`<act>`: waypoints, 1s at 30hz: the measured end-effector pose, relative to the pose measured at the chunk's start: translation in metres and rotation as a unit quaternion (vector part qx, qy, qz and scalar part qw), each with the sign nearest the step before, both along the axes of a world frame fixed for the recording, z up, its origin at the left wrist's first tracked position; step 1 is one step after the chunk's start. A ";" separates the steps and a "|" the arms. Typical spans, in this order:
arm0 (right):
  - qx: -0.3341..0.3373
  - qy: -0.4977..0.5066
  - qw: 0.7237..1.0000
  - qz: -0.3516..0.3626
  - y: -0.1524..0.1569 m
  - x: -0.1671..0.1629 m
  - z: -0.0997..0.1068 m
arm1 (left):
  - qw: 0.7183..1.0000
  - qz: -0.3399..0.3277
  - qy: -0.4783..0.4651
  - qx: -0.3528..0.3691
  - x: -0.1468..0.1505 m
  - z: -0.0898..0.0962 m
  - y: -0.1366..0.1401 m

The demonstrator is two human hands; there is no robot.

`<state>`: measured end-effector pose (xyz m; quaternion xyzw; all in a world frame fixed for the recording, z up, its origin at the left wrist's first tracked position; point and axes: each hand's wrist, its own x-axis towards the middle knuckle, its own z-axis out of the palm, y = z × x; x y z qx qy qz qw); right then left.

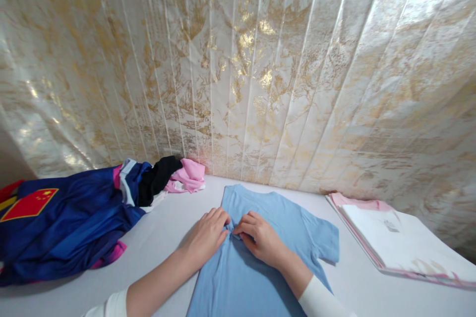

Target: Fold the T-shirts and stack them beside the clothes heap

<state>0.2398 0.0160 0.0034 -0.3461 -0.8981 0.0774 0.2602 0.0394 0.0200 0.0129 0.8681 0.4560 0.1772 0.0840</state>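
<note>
Head view: a light blue T-shirt (253, 282) lies flat on a white surface (159, 267) directly under both hands, its long axis running from the wearer toward a gold-patterned curtain (241, 69). The left hand (208, 235) is at its left edge, the right hand (262, 240) nearer its middle; each, fingers curled nearly closed, pinches a small bunch of fabric between them. A rumpled navy jersey (82, 213) lies left, a folded white shirt (401, 237) right. No container shows.
</note>
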 end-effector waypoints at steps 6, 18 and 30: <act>-0.012 0.019 1.000 0.009 0.002 0.000 -0.003 | 0.999 0.001 0.016 0.039 -0.012 -0.004 -0.018; 0.003 0.036 0.999 0.035 -0.021 -0.017 0.014 | 0.992 -0.079 0.070 0.068 -0.045 -0.025 -0.106; -0.115 -0.011 0.993 0.036 -0.118 -0.034 0.040 | 0.994 -0.083 0.068 0.027 -0.071 -0.016 -0.149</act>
